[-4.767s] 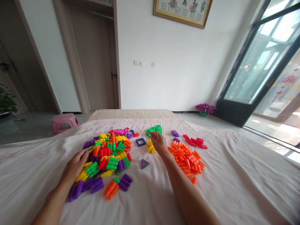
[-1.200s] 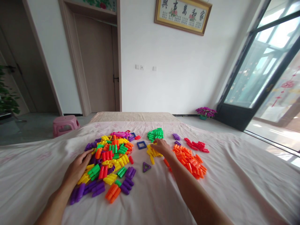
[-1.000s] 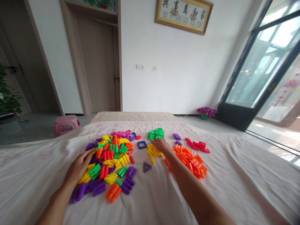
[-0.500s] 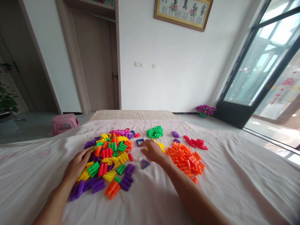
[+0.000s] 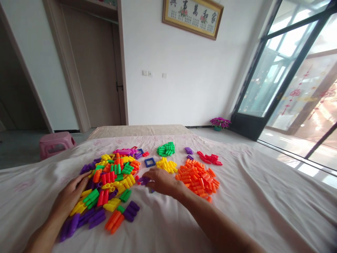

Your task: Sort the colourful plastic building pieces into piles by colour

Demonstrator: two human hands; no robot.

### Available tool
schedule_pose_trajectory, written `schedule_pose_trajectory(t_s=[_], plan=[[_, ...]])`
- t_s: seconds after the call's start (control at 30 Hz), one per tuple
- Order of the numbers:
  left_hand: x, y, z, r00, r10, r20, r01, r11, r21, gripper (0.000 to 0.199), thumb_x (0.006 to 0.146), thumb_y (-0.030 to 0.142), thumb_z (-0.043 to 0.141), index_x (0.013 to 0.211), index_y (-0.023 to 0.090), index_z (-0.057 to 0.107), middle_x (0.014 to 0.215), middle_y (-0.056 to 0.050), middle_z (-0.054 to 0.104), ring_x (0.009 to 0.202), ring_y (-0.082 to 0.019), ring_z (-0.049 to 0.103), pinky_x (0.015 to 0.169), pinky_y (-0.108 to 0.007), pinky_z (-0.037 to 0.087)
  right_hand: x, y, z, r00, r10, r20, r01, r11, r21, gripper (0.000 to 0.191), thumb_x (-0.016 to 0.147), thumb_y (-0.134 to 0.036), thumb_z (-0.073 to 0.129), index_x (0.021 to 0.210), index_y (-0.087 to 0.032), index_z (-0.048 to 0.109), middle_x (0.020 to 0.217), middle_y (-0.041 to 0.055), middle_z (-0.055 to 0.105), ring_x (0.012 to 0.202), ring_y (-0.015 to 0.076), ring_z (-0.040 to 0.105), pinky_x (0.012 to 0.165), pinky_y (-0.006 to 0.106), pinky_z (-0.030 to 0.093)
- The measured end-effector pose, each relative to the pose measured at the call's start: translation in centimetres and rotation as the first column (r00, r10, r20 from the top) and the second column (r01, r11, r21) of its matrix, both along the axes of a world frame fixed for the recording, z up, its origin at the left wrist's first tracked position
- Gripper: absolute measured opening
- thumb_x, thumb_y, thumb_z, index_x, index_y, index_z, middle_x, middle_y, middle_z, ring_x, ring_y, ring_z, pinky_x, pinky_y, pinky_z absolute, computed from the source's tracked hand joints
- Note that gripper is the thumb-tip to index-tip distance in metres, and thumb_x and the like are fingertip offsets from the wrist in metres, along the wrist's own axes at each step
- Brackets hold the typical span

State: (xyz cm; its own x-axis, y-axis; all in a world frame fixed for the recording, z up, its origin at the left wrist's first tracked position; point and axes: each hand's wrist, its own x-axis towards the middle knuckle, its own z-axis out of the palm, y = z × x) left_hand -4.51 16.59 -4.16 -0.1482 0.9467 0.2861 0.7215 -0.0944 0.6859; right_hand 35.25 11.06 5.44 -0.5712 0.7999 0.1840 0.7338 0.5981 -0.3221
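My right hand (image 5: pixel 161 180) is closed on a purple toy block (image 5: pixel 143 181) made of joined tubes, held at the right side of a mixed pile. My left hand (image 5: pixel 70 194) rests along the pile's left edge, fingers stretched out and touching it. That pile holds yellow blocks (image 5: pixel 112 203), green blocks (image 5: pixel 91 198), red blocks (image 5: pixel 102 198) and purple blocks (image 5: pixel 131 211) jumbled together. Just beyond my right hand lies a heap of yellow blocks (image 5: pixel 166 164). Beside my right wrist is a large heap of orange blocks (image 5: pixel 197 177). My hand mostly hides a small triangle piece.
Farther back are green blocks (image 5: pixel 166 149), purple blocks (image 5: pixel 188 150) and red blocks (image 5: pixel 209 157) in separate groups. A blue square frame (image 5: pixel 150 162) lies between piles. The pale cloth (image 5: pixel 252 196) is wrinkled. A pink stool (image 5: pixel 56 144) stands on the floor at left.
My right hand has moved from the yellow heap toward the mixed pile and taken hold of a purple block. My left hand stays by the pile. The view has turned slightly right.
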Motion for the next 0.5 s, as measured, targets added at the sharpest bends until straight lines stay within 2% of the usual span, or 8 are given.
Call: schedule_pose_trajectory(t_s=[0.07, 0.13, 0.27, 0.37, 0.5], plan=[[0.0, 0.1, 0.0, 0.998, -0.009, 0.067, 0.012, 0.999, -0.041, 0.062, 0.090, 0.060, 0.039, 0.132, 0.020, 0.062, 0.139, -0.009, 0.063, 0.129, -0.025, 0.057, 0.111, -0.037, 0.041, 2.7, 1.1, 1.2, 0.985, -0.169, -0.029, 0.170, 0.985, 0.036, 0.028, 0.089, -0.031, 0.064, 0.116, -0.024, 0.069, 0.103, 0.0050, 0.072, 0.092, 0.0180, 0.066, 0.076, 0.024, 0.043], [0.1, 0.0, 0.2, 0.992, -0.012, 0.127, 0.022, 0.997, -0.072, 0.064, 0.089, 0.061, 0.041, 0.133, 0.019, 0.061, 0.141, -0.011, 0.061, 0.132, -0.027, 0.054, 0.114, -0.040, 0.037, 5.9, 2.7, 2.3, 0.931, -0.364, -0.013, 0.364, 0.929, 0.071, 0.028, 0.090, -0.034, 0.062, 0.115, -0.024, 0.070, 0.104, 0.0053, 0.073, 0.091, 0.0183, 0.066, 0.073, 0.024, 0.042], [0.1, 0.0, 0.4, 0.986, -0.015, 0.168, 0.030, 0.995, -0.090, 0.065, 0.088, 0.061, 0.042, 0.134, 0.018, 0.060, 0.142, -0.011, 0.060, 0.132, -0.027, 0.053, 0.115, -0.040, 0.035, 12.8, 6.1, 3.4, 0.726, -0.684, 0.069, 0.683, 0.729, 0.050, 0.029, 0.088, -0.036, 0.061, 0.112, -0.025, 0.071, 0.102, 0.0066, 0.074, 0.090, 0.0207, 0.067, 0.069, 0.025, 0.041], [0.1, 0.0, 0.5, 0.986, -0.016, 0.164, 0.032, 0.995, -0.095, 0.066, 0.087, 0.062, 0.042, 0.133, 0.018, 0.060, 0.141, -0.012, 0.060, 0.132, -0.027, 0.054, 0.115, -0.041, 0.035, 17.0, 7.9, 3.1, 0.607, -0.791, 0.079, 0.792, 0.610, 0.016, 0.035, 0.084, -0.033, 0.063, 0.117, -0.023, 0.070, 0.109, 0.0093, 0.073, 0.096, 0.0228, 0.066, 0.070, 0.026, 0.042], [0.4, -0.2, 0.9, 0.994, 0.000, 0.111, 0.009, 0.997, -0.081, 0.064, 0.088, 0.061, 0.040, 0.130, 0.019, 0.063, 0.139, -0.012, 0.062, 0.129, -0.028, 0.057, 0.112, -0.042, 0.039, 20.5, 8.6, 1.9, 0.569, -0.820, 0.062, 0.822, 0.570, 0.001, 0.041, 0.084, -0.027, 0.060, 0.123, -0.017, 0.068, 0.112, 0.0133, 0.072, 0.098, 0.0233, 0.066, 0.072, 0.026, 0.044]])
